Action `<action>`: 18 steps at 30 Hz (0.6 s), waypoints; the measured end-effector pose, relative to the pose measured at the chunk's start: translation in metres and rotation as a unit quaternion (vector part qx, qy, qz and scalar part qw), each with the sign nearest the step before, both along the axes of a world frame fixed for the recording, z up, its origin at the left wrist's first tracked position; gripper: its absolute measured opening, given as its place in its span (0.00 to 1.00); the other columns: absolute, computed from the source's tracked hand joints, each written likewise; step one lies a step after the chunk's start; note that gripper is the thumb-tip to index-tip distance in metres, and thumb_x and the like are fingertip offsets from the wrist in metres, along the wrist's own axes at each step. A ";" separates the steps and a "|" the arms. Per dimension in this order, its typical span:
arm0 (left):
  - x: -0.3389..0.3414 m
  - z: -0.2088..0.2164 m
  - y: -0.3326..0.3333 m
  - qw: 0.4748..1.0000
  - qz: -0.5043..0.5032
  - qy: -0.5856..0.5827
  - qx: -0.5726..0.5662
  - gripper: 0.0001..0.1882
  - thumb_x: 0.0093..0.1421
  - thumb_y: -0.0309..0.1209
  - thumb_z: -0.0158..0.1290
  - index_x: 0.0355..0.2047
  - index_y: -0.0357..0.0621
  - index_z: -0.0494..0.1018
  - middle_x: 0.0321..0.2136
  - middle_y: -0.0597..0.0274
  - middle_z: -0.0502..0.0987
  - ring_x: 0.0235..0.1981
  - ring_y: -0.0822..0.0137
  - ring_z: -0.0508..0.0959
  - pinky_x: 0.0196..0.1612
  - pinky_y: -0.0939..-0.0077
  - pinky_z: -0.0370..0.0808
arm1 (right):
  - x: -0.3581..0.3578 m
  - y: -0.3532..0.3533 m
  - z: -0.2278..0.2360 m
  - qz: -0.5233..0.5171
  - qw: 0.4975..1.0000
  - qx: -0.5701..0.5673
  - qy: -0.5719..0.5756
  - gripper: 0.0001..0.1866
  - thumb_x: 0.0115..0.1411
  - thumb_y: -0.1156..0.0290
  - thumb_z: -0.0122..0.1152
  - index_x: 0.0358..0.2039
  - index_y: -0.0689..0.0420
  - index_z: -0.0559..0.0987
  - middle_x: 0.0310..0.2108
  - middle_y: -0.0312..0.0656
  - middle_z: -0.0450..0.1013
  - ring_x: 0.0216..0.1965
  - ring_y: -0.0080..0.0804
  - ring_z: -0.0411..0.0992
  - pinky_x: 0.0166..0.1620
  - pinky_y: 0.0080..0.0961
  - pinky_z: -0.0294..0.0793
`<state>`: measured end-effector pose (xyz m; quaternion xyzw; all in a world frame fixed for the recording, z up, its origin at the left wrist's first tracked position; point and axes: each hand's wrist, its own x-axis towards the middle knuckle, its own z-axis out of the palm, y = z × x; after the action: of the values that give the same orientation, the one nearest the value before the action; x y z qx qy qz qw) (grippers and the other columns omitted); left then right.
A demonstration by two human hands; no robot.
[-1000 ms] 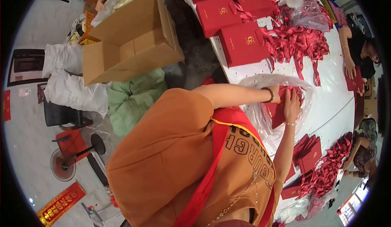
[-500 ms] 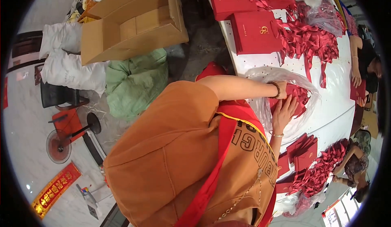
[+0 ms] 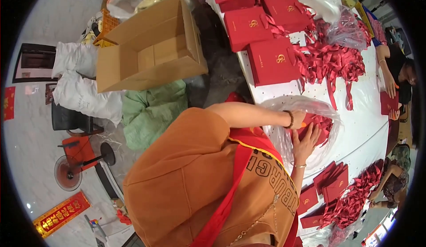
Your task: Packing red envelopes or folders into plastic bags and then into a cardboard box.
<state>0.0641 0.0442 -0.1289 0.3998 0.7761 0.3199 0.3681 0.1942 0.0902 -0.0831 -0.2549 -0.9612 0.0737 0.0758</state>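
A clear plastic bag [image 3: 333, 127] lies spread on the white table with red gift bags [image 3: 316, 122] and red ribbon inside its mouth. My left hand [image 3: 298, 119], with a beaded bracelet at the wrist, is closed at the edge of these red bags. A small orange patch shows beside its fingers, but what they grip is hidden. Flat on the red bags rests my right hand [image 3: 305, 145], its fingers stretched out and slightly spread. A thin bangle circles that wrist.
Stacked red gift bags [image 3: 273, 60] with tangled ribbons cover the table [image 3: 359, 127] at the far left; more bags [image 3: 335, 182] lie to the right. Across the table a co-worker's hands hold a red bag [image 3: 389, 103]. An open cardboard box [image 3: 151, 52] sits on a green sack [image 3: 153, 114].
My view has shifted, so the table and box sit lower in the picture. The orange patch now shows beside my left hand. My right hand still lies on the red bags.
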 end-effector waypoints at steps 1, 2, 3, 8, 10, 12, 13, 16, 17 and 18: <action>0.000 -0.001 -0.004 1.000 -0.007 0.003 0.018 0.25 0.49 0.37 0.51 0.41 0.28 0.66 0.34 0.37 0.71 0.39 0.46 0.72 0.41 0.61 0.69 | 0.001 0.001 -0.004 0.003 1.000 -0.008 0.007 0.37 0.49 0.50 0.57 0.56 0.54 0.59 0.58 0.46 0.51 0.61 0.45 0.45 0.57 0.41 0.50; -0.005 0.008 -0.008 0.999 -0.018 0.007 0.037 0.24 0.50 0.36 0.51 0.43 0.29 0.64 0.35 0.38 0.71 0.39 0.46 0.71 0.41 0.62 0.68 | 0.001 0.004 -0.007 0.003 1.000 -0.013 0.015 0.38 0.48 0.49 0.57 0.56 0.53 0.59 0.58 0.45 0.50 0.61 0.43 0.44 0.56 0.44 0.50; -0.012 0.023 -0.018 0.994 -0.006 0.004 0.107 0.23 0.50 0.35 0.51 0.43 0.32 0.66 0.35 0.41 0.72 0.39 0.47 0.71 0.41 0.62 0.68 | 0.000 0.005 -0.009 0.011 0.999 -0.008 0.039 0.38 0.48 0.49 0.57 0.55 0.54 0.59 0.57 0.47 0.52 0.59 0.45 0.48 0.56 0.44 0.51; -0.112 0.097 -0.132 0.898 0.210 0.214 0.323 0.11 0.45 0.27 0.52 0.32 0.43 0.72 0.30 0.55 0.73 0.35 0.54 0.71 0.40 0.65 0.66 | -0.007 -0.005 0.011 -0.081 0.983 -0.158 -0.042 0.39 0.49 0.47 0.55 0.57 0.54 0.57 0.57 0.51 0.52 0.57 0.48 0.50 0.56 0.41 0.49; -0.188 0.059 -0.197 0.809 0.387 0.419 0.144 0.15 0.41 0.32 0.57 0.32 0.42 0.70 0.32 0.54 0.72 0.37 0.54 0.70 0.38 0.61 0.66 | -0.009 -0.007 0.014 -0.066 0.991 -0.105 -0.048 0.40 0.49 0.47 0.55 0.57 0.53 0.56 0.57 0.52 0.51 0.58 0.49 0.50 0.57 0.41 0.48; -0.229 0.040 -0.250 0.688 0.532 0.452 -0.199 0.39 0.37 0.43 0.62 0.49 0.47 0.56 0.43 0.49 0.66 0.42 0.52 0.68 0.38 0.57 0.66 | -0.008 -0.006 0.013 -0.051 0.993 -0.095 -0.041 0.40 0.49 0.48 0.56 0.57 0.53 0.55 0.57 0.52 0.50 0.58 0.49 0.50 0.57 0.40 0.48; -0.251 0.025 -0.272 0.673 0.579 0.382 -0.255 0.41 0.39 0.43 0.62 0.51 0.48 0.53 0.45 0.49 0.65 0.45 0.53 0.67 0.41 0.58 0.66 | -0.009 -0.006 0.013 -0.042 0.995 -0.084 -0.031 0.40 0.49 0.48 0.56 0.58 0.53 0.55 0.58 0.53 0.50 0.58 0.49 0.49 0.57 0.40 0.48; -0.300 0.021 -0.302 0.688 0.643 0.119 -0.314 0.41 0.43 0.43 0.59 0.54 0.46 0.52 0.50 0.50 0.63 0.52 0.55 0.64 0.47 0.58 0.65 | -0.007 -0.004 0.008 -0.049 0.994 -0.089 -0.033 0.39 0.49 0.50 0.56 0.57 0.54 0.56 0.58 0.53 0.49 0.58 0.49 0.49 0.57 0.40 0.48; -0.314 0.012 -0.320 0.686 0.646 0.121 -0.313 0.41 0.43 0.43 0.59 0.54 0.46 0.52 0.50 0.50 0.63 0.52 0.55 0.64 0.47 0.58 0.65 | -0.007 -0.005 0.010 -0.049 0.993 -0.097 -0.039 0.39 0.49 0.52 0.58 0.57 0.55 0.56 0.58 0.52 0.49 0.58 0.49 0.49 0.57 0.39 0.48; -0.329 -0.006 -0.341 0.695 0.648 0.065 -0.305 0.40 0.44 0.42 0.59 0.54 0.46 0.53 0.51 0.50 0.63 0.52 0.55 0.65 0.47 0.58 0.65 | -0.009 -0.005 0.011 -0.045 0.993 -0.099 -0.037 0.39 0.49 0.52 0.58 0.57 0.55 0.56 0.58 0.52 0.49 0.58 0.49 0.49 0.57 0.39 0.48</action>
<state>-0.2652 -0.2966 -0.1350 -0.3171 0.9197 0.1983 0.1199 0.1856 0.0854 -0.0720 -0.3071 -0.9388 0.1552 0.0180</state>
